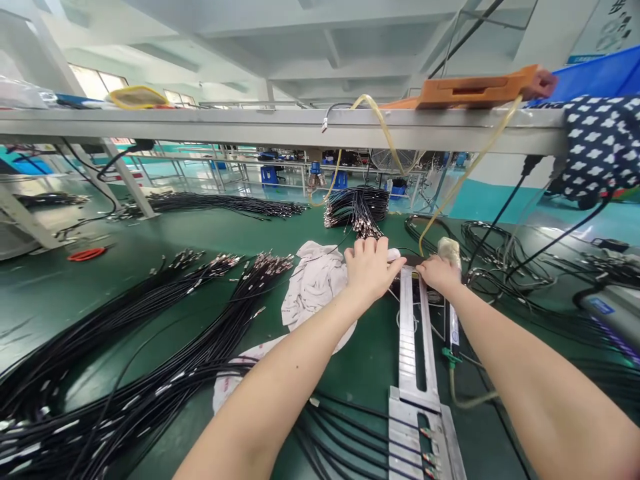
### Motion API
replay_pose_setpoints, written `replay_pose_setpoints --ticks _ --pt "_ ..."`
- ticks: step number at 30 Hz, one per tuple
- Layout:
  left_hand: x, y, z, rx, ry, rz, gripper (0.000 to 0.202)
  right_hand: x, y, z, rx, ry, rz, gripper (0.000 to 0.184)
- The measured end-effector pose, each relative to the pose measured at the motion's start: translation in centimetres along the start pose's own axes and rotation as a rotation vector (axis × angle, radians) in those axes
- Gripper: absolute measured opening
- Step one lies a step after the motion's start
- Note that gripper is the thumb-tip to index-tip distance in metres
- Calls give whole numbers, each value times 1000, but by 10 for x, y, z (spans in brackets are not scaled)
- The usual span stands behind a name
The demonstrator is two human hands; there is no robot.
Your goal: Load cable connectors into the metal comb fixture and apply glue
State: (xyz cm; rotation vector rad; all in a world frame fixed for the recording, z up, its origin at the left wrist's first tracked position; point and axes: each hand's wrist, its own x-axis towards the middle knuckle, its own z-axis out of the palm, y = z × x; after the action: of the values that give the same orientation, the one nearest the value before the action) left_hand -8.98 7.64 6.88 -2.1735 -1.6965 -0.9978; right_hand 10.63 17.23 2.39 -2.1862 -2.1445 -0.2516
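A long slotted metal fixture lies in front of me, with several black cables laid across its near end. At its far end, my left hand is bent with the fingers curled over and the thumb reaching to the fixture. A small white piece shows beside its index finger. My right hand has its fingers drawn together at the fixture's far right corner. What either hand grips is hidden. Just right of that hand stands a tool wrapped in pale tape, with a hose below it.
Large bundles of black cables cover the left side, and another bundle sits ahead. A crumpled white cloth lies left of the fixture. Coiled cables spread to the right. A shelf rail crosses above, carrying an orange tool.
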Motion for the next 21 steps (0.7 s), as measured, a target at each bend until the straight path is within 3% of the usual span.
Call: replay_pose_setpoints --ticks 4,7,11,17,21 --pt "-16 -12 -6 -70 127 119 36 0 2 4 -103 -6 -63 32" --pt "-36 -24 -6 -297 28 106 24 2 1 7 -147 -23 -96 32" --pt "-57 -44 16 -618 -204 -161 5 6 0 7 -176 -53 -84 32" --pt "-42 -68 64 -851 -232 -619 13 6 -5 3 -171 -94 -58 31" --pt "-24 -66 81 -1093 -261 -755 23 1 -22 -3 -107 -68 -170 33"
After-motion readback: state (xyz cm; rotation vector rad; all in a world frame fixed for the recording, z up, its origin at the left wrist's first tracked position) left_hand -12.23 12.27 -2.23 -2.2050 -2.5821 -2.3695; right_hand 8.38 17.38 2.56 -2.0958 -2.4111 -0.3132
